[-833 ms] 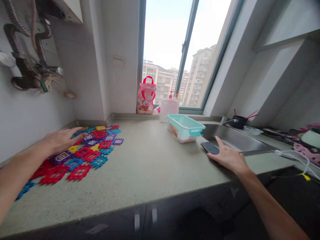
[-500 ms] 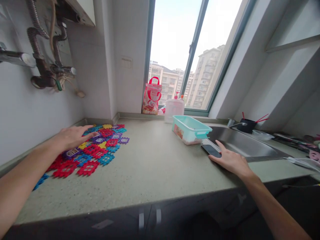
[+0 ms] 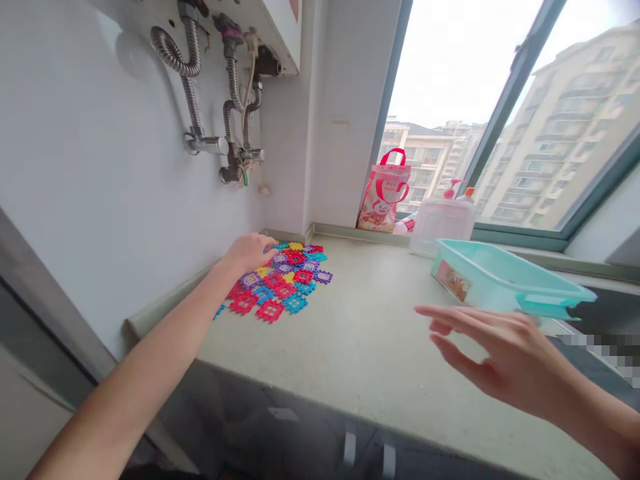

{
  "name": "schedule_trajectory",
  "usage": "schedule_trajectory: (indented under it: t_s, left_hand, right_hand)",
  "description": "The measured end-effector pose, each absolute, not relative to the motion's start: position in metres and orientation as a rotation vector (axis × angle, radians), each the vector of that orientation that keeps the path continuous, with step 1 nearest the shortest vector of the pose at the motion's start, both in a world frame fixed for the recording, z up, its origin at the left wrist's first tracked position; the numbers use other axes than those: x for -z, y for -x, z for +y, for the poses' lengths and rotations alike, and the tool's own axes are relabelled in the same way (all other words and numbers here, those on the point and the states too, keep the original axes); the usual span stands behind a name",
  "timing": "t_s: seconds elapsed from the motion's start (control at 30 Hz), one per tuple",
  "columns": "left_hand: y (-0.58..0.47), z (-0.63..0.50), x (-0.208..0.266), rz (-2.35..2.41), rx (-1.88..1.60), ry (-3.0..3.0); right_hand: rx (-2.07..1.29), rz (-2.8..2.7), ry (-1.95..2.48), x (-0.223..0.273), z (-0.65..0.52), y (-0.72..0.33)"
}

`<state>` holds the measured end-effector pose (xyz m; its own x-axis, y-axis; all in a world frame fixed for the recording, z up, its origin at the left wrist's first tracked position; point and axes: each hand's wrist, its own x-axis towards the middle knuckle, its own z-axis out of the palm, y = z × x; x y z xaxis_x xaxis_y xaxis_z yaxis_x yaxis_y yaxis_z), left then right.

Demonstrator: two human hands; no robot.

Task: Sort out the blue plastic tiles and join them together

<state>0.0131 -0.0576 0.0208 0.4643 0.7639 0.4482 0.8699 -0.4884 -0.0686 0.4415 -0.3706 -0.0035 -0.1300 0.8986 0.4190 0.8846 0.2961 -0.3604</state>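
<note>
A spread of coloured interlocking plastic tiles (image 3: 287, 287), red, blue, purple and yellow, lies on the countertop (image 3: 360, 333) near the wall corner. My left hand (image 3: 249, 253) rests flat on the far left part of the tiles, fingers loosely together. My right hand (image 3: 493, 353) hovers above the counter in the foreground, fingers spread and pointing left, holding nothing. Just behind it stands a turquoise plastic box (image 3: 500, 283) with a clip handle.
A soap pump bottle (image 3: 440, 223) and a red-handled bag (image 3: 384, 197) stand by the window sill. Metal pipes and valves (image 3: 220, 143) hang on the wall above the tiles. The counter's front edge runs across the lower part of the view.
The view has swung left and closer. My right hand lifted off the phone by the sink and now hovers in the air. My left hand stays on the tiles.
</note>
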Motion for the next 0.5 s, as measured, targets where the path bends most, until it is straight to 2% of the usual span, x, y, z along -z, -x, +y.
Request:
schedule_trajectory:
  t_s: [0.13,0.23,0.3,0.5]
  left_hand:
    - [-0.008,-0.078,-0.037,-1.424,0.757,2.473]
    - [0.013,-0.115,-0.038,-1.374,1.099,2.503]
    - [0.033,-0.148,-0.028,-1.361,1.210,2.490]
    - [0.091,-0.226,0.033,-1.360,0.932,2.516]
  right_hand:
    - [0.255,-2.423,1.216,0.024,-0.271,-0.373]
    - [0.286,-2.452,1.162,0.041,-0.222,-0.347]
    - [0.275,-2.408,1.173,0.049,-0.202,-0.340]
    - [0.271,-2.446,0.998,0.054,-0.194,-0.340]
